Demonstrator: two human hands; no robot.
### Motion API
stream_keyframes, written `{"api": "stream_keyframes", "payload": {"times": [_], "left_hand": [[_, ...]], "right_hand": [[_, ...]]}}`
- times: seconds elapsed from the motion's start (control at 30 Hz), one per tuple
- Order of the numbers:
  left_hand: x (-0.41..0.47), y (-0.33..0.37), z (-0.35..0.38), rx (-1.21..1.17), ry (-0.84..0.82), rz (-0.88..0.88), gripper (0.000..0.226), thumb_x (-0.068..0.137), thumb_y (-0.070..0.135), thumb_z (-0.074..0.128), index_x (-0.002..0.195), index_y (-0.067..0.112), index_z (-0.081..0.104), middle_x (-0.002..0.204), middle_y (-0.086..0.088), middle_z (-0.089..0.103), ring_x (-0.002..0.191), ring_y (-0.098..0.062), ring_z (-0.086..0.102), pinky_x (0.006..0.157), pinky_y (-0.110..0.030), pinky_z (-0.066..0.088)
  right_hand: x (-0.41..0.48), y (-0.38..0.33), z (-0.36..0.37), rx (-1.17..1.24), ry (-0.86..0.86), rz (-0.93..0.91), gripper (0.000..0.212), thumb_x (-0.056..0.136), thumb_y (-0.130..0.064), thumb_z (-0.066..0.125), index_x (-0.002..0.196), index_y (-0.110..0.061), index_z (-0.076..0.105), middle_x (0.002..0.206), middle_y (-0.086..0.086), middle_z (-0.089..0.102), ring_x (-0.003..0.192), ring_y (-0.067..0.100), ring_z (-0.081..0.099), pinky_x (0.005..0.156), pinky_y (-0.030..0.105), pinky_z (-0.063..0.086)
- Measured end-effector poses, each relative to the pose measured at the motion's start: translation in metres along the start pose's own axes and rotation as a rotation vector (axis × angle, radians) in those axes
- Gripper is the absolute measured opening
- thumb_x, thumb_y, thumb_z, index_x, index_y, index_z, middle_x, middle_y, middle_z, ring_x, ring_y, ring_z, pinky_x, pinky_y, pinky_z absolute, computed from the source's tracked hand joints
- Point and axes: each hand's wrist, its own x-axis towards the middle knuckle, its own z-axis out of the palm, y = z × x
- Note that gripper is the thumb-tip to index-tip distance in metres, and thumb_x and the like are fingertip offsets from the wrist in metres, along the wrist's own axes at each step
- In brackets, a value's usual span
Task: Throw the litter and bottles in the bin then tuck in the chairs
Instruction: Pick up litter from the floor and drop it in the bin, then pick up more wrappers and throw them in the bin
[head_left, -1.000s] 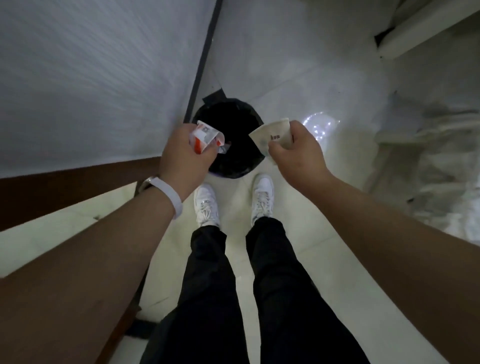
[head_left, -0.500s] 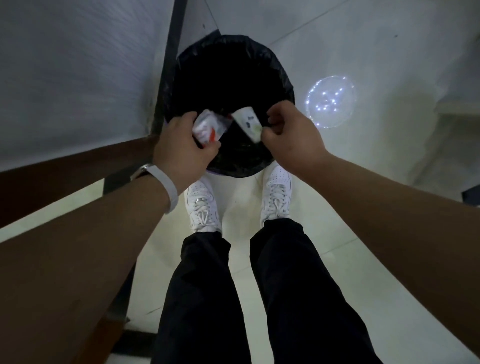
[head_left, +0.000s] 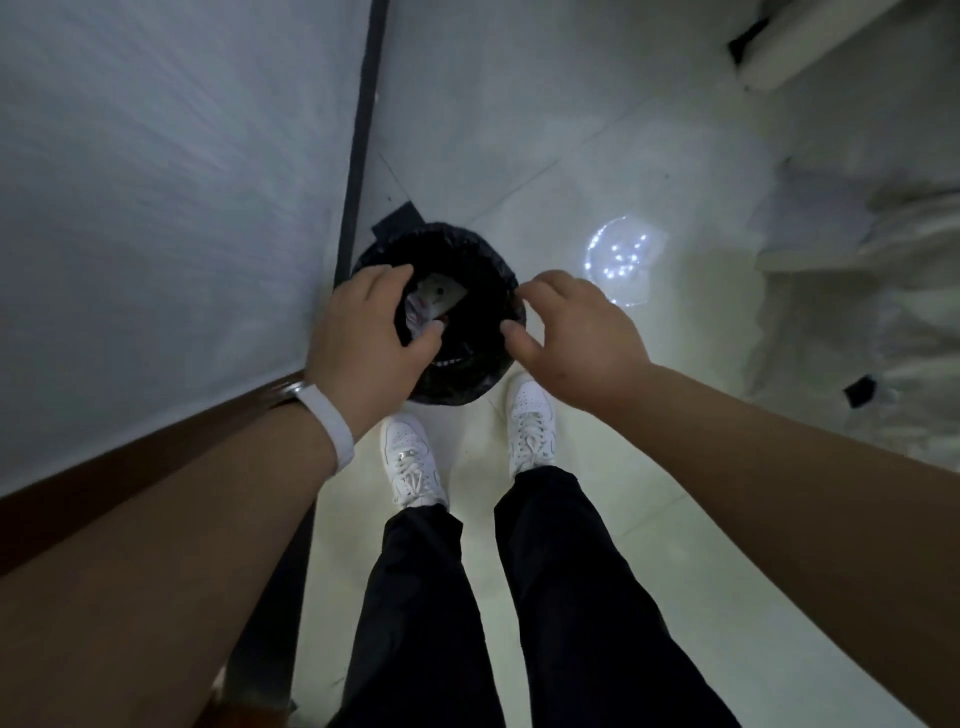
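A person is looking straight down at their own arms, legs and a small round bin (head_left: 470, 382) lined with a black bag, which is standing on the pale tiled floor (head_left: 649, 545) at the centre of the frame. The left hand (head_left: 366, 332) is hovering over the bin's left rim, fingers spread and holding nothing. The right hand (head_left: 574, 332) is hovering over the right rim, fingers loosely curled apart, also holding nothing. Between the hands, pieces of litter (head_left: 434, 304) are lying inside the bin: pale crumpled paper, its details too dim to make out. A white band (head_left: 327, 423) is circling the left wrist. Two white shoes (head_left: 410, 465) are standing just below the bin, toes nearly touching it, under black trousers (head_left: 561, 597). A grey wall (head_left: 156, 208) is filling the upper left of the frame. A round patch of light (head_left: 621, 257) is glinting on the floor to the right of the bin.
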Motion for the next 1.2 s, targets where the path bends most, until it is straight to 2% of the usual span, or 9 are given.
{"api": "stream_keyframes", "payload": {"times": [0.13,0.4,0.57,0.7,0.87,1.0,1.1,1.2], "left_hand": [[-0.007,0.06,-0.059,0.042,0.051,0.12,0.065,0.084,0.049,0.053,0.139,0.015,0.051,0.14,-0.009,0.051,0.126,-0.029,0.047,0.104,-0.046,0.042],[-0.056,0.179,-0.171,0.046,0.146,0.381,0.066,0.084,0.048,0.054,0.142,0.015,0.05,0.147,-0.01,0.046,0.133,-0.03,0.041,0.11,-0.042,0.033],[-0.097,0.244,-0.24,0.067,0.207,0.579,0.066,0.084,0.053,0.05,0.139,0.014,0.052,0.143,-0.01,0.05,0.128,-0.029,0.046,0.105,-0.042,0.038],[-0.125,0.298,-0.279,0.068,0.261,0.751,0.067,0.082,0.052,0.049,0.135,0.011,0.056,0.136,-0.011,0.055,0.123,-0.03,0.05,0.101,-0.044,0.043],[-0.172,0.372,-0.295,0.124,0.267,0.973,0.065,0.083,0.051,0.051,0.132,0.009,0.058,0.131,-0.012,0.058,0.119,-0.03,0.054,0.098,-0.046,0.048],[-0.223,0.427,-0.288,0.131,0.262,1.117,0.064,0.083,0.053,0.051,0.132,0.012,0.058,0.131,-0.009,0.058,0.121,-0.027,0.054,0.1,-0.047,0.047],[-0.267,0.462,-0.273,0.145,0.252,1.22,0.061,0.085,0.053,0.051,0.133,0.016,0.057,0.133,-0.005,0.056,0.122,-0.021,0.051,0.102,-0.038,0.042],[-0.309,0.494,-0.246,0.166,0.236,1.302,0.06,0.085,0.054,0.052,0.134,0.018,0.057,0.134,-0.003,0.056,0.123,-0.021,0.051,0.101,-0.041,0.045]], "right_hand": [[-0.031,-0.022,-0.075,-0.03,0.094,0.012,0.045,0.094,-0.046,0.053,0.123,-0.013,0.061,0.126,0.006,0.058,0.112,0.028,0.053,0.087,0.037,0.044],[-0.137,-0.061,-0.222,-0.07,0.353,0.135,0.045,0.092,-0.046,0.057,0.125,-0.015,0.062,0.137,0.005,0.054,0.123,0.027,0.051,0.096,0.036,0.043],[-0.226,-0.09,-0.302,-0.128,0.519,0.219,0.047,0.093,-0.048,0.055,0.128,-0.017,0.061,0.141,0.005,0.052,0.129,0.025,0.047,0.101,0.036,0.04],[-0.293,-0.099,-0.349,-0.155,0.709,0.269,0.054,0.089,-0.054,0.045,0.12,-0.014,0.066,0.13,0.008,0.06,0.116,0.029,0.057,0.094,0.037,0.047],[-0.382,-0.089,-0.382,-0.191,0.856,0.388,0.055,0.087,-0.056,0.042,0.116,-0.016,0.067,0.128,0.007,0.061,0.113,0.027,0.058,0.09,0.036,0.048],[-0.456,-0.068,-0.393,-0.218,0.934,0.484,0.054,0.087,-0.056,0.042,0.114,-0.016,0.068,0.125,0.006,0.063,0.111,0.026,0.059,0.089,0.037,0.049],[-0.511,-0.047,-0.395,-0.224,0.946,0.563,0.056,0.088,-0.058,0.04,0.12,-0.019,0.065,0.128,0.005,0.061,0.114,0.026,0.057,0.091,0.038,0.048],[-0.567,-0.026,-0.388,-0.218,0.962,0.616,0.062,0.088,-0.061,0.034,0.125,-0.021,0.062,0.133,0.003,0.058,0.119,0.024,0.053,0.096,0.038,0.044]]}}
